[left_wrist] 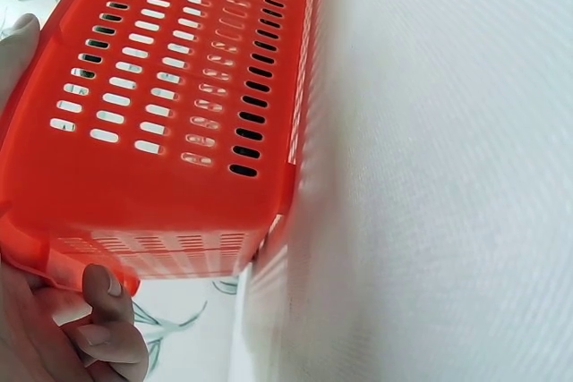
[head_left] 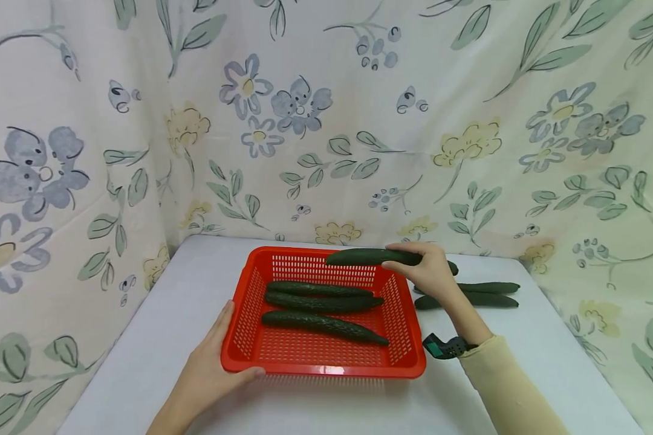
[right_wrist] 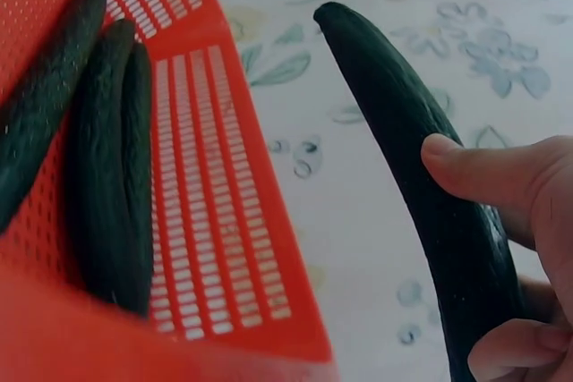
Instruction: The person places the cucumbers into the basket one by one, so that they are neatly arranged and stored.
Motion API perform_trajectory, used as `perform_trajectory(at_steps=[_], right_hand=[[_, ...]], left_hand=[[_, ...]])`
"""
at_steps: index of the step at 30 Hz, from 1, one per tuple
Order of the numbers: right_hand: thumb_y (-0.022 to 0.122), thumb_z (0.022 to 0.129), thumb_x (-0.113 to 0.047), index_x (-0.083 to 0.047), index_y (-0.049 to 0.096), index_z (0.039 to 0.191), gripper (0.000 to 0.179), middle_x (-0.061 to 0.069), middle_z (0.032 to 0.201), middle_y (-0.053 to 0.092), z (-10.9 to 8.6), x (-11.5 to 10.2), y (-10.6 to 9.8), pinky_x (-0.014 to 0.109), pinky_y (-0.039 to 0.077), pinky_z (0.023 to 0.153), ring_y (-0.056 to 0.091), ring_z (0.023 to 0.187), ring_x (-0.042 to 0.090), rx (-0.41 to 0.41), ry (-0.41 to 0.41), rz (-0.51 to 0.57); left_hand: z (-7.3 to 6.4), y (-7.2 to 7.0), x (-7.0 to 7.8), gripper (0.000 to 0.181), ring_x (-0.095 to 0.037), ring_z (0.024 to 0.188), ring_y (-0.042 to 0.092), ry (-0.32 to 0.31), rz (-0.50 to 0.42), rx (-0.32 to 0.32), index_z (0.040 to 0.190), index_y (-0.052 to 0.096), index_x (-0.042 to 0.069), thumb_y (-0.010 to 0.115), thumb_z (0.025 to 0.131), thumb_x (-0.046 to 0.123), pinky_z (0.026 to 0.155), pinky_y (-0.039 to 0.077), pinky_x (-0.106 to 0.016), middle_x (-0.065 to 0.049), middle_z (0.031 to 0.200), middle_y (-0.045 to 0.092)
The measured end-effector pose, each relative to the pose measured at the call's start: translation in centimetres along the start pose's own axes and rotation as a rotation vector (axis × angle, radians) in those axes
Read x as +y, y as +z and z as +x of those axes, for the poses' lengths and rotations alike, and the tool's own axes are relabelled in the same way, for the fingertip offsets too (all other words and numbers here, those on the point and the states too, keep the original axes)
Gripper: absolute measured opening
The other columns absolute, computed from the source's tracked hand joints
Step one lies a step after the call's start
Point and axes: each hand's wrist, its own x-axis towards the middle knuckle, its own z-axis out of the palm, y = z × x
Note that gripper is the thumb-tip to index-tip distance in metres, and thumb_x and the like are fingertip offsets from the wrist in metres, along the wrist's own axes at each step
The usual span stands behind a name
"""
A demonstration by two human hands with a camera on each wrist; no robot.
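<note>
My right hand (head_left: 431,273) grips a dark green cucumber (head_left: 359,257) near its middle, thumb and fingers on opposite sides. The cucumber is held level, in the air over the back right part of a red plastic basket (head_left: 294,367). In the right wrist view, the held cucumber (right_wrist: 407,149) is apart from the basket wall (right_wrist: 215,194). At the basket's front left corner, my left hand (head_left: 204,365) holds the rim, its curled fingers (left_wrist: 115,346) showing in the left wrist view. Inside the basket, 3 cucumbers (head_left: 321,302) lie side by side.
To the basket's right, two more cucumbers (head_left: 487,300) lie on the white table (head_left: 136,338). A floral curtain (head_left: 326,121) hangs behind the table and along both sides. The right wrist wears a dark band (head_left: 447,347).
</note>
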Motion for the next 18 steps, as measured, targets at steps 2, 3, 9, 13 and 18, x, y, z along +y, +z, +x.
perform_trajectory(at_steps=[2,3,9,13,18], right_hand=[[0.088,0.089,-0.034,-0.015,0.08,0.126,0.042,0.013,0.132,0.073,0.2,-0.5,0.6,0.058,0.061,0.09,0.07,0.11,0.036,-0.001,0.001,-0.007],[0.088,0.089,-0.032,-0.014,0.08,0.125,0.041,0.013,0.132,0.073,0.3,-0.6,1.0,0.058,0.06,0.09,0.07,0.11,0.036,-0.002,0.004,-0.003],[0.09,0.087,-0.029,-0.013,0.081,0.123,0.041,0.013,0.13,0.075,0.8,-1.7,2.7,0.061,0.053,0.105,0.065,0.126,0.037,-0.01,-0.007,0.016],[0.09,0.087,-0.031,-0.013,0.081,0.124,0.042,0.012,0.133,0.074,1.1,-2.6,3.7,0.062,0.052,0.106,0.065,0.127,0.037,-0.015,-0.005,0.035],[0.09,0.086,-0.03,-0.014,0.082,0.121,0.039,0.01,0.13,0.075,1.5,-4.0,4.9,0.059,0.054,0.106,0.067,0.125,0.033,-0.041,-0.016,0.083]], left_hand=[[0.0,0.0,0.0,0.139,-0.043,0.145,0.049,0.0,0.004,0.001,0.173,0.011,0.024,0.09,0.068,0.071,0.101,0.055,-0.066,-0.01,0.176,0.025],[0.0,0.0,-0.1,0.14,-0.043,0.145,0.049,0.002,0.004,0.001,0.173,0.011,0.024,0.09,0.068,0.071,0.101,0.055,-0.066,-0.011,0.176,0.024],[0.0,-0.1,0.0,0.14,-0.043,0.143,0.05,0.005,0.0,0.003,0.173,0.012,0.021,0.091,0.068,0.07,0.1,0.056,-0.065,-0.011,0.175,0.025],[0.0,-0.1,0.1,0.139,-0.043,0.143,0.05,0.004,0.001,0.001,0.173,0.012,0.021,0.091,0.068,0.069,0.099,0.057,-0.065,-0.011,0.175,0.025],[0.0,-0.1,0.0,0.139,-0.043,0.144,0.049,0.001,0.005,-0.004,0.173,0.011,0.023,0.091,0.068,0.07,0.099,0.057,-0.064,-0.011,0.175,0.025]])
